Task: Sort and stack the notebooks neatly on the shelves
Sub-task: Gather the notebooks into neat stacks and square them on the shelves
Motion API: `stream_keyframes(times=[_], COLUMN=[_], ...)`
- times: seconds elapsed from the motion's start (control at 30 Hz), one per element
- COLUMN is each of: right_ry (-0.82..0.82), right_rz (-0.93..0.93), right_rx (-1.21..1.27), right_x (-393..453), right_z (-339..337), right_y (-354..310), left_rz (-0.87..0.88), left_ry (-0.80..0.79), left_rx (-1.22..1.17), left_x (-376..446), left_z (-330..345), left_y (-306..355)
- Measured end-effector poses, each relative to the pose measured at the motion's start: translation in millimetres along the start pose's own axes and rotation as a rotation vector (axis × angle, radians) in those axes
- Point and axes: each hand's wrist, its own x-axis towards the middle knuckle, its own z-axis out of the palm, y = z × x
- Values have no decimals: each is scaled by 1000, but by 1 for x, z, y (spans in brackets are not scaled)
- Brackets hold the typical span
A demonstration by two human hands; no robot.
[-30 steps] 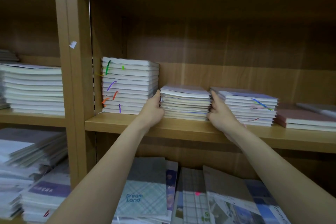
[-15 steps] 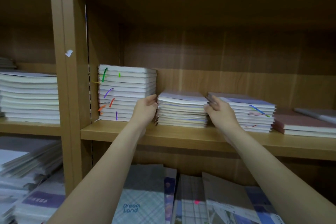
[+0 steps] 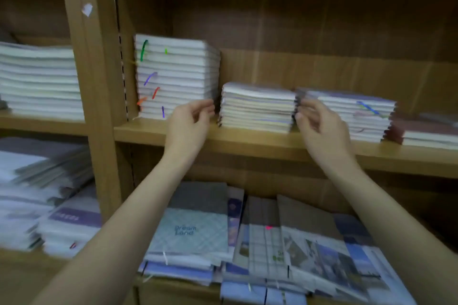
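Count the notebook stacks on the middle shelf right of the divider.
4. Tall stack against the divider; middle stack between the hands; third stack behind the right hand; dark-covered stack cut off at the frame's right edge, so more may be hidden.

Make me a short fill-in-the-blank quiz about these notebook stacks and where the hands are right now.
1. The tallest stack stands at the ____ end of the middle shelf.
2. Both hands flank the ____ stack.
3. The left hand holds ____.
4. The cover reading "Dream Land" lies on the shelf ____ the hands.

Missing words: left; middle; nothing; below
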Motion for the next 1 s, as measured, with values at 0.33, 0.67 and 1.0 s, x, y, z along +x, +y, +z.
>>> stream_keyframes(times=[0.33, 0.67, 1.0], right_ry=[-566, -795, -513], right_rz=[-38, 549, 957], right_rx=[-78, -90, 382], right_x=[-134, -153, -136], right_z=[56, 157, 184], right_y=[35, 85, 79], left_rz=[-125, -251, -327], left_ry=[-121, -444, -331], left_rx=[614, 805, 691], left_x=[-156, -158, -154], left_z=[-70, -81, -95], left_y=[-105, -175, -185])
